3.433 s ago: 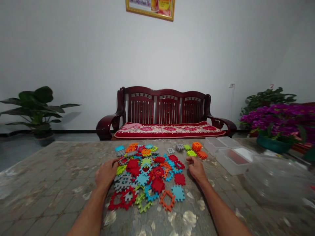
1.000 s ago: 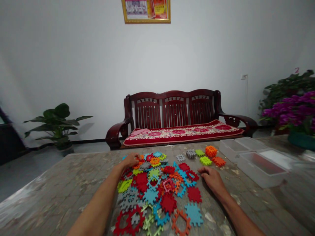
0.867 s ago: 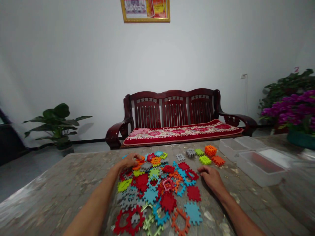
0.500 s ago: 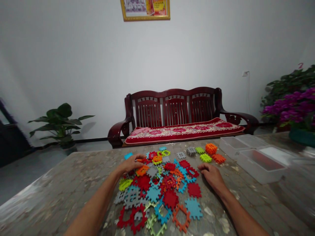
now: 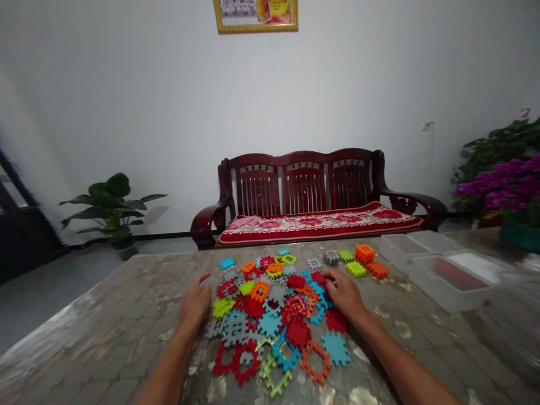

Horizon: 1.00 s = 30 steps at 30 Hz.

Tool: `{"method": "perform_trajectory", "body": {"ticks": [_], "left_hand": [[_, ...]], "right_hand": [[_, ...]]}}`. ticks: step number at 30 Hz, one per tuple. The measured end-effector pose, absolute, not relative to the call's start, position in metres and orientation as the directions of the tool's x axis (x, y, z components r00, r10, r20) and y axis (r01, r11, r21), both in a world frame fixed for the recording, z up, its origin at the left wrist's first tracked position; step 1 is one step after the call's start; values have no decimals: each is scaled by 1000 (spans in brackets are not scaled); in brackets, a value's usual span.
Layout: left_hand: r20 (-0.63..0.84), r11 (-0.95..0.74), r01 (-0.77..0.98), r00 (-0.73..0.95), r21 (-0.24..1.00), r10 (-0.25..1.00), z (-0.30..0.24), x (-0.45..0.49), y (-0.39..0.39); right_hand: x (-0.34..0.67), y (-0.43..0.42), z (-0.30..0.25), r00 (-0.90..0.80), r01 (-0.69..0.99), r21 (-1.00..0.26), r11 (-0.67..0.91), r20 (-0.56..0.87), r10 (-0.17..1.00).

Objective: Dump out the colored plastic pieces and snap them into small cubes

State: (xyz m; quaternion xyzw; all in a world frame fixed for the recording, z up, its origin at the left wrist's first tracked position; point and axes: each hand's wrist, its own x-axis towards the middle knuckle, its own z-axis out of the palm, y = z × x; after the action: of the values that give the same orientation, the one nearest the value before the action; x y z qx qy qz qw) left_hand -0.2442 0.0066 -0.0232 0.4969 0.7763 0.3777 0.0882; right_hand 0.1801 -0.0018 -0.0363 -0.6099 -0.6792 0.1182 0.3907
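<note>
A pile of toothed plastic interlocking tiles in red, blue, grey, orange and green covers the middle of the table, some solid and some with cut-out centres. My left hand (image 5: 196,301) is just left of the pile, fingers loosely bent and apart, with nothing seen in it. At the pile's right side, my right hand (image 5: 346,292) has its fingertips closed at a red tile (image 5: 318,278); the hand covers part of it. A blue solid tile (image 5: 336,349) lies nearer me, below that hand. An orange frame tile (image 5: 316,363) lies at the near edge of the pile.
Small stacks of tiles, including an orange stack (image 5: 365,253) and a grey one (image 5: 331,257), stand beyond my right hand. Clear plastic boxes (image 5: 449,287) sit at the right. A wooden bench (image 5: 301,180) stands behind the table (image 5: 143,315). Purple flowers (image 5: 502,185) are far right.
My left hand has drawn back from the pile toward the left and nearer me. My right hand has moved left onto the red tiles at the pile's right side. The view has shifted slightly.
</note>
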Motion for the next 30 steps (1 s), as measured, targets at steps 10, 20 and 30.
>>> {"method": "perform_trajectory", "body": {"ticks": [10, 20, 30], "left_hand": [[225, 279, 871, -390, 405, 893, -42, -233, -14], [234, 272, 895, -366, 352, 901, -46, -234, -10], [234, 257, 911, -339, 323, 911, -46, -235, -8]], "right_hand": [[76, 61, -5, -282, 810, -474, 345, 202, 938], [69, 68, 4, -332, 838, -409, 361, 143, 932], [50, 60, 17, -218, 898, -369, 240, 100, 971]]}}
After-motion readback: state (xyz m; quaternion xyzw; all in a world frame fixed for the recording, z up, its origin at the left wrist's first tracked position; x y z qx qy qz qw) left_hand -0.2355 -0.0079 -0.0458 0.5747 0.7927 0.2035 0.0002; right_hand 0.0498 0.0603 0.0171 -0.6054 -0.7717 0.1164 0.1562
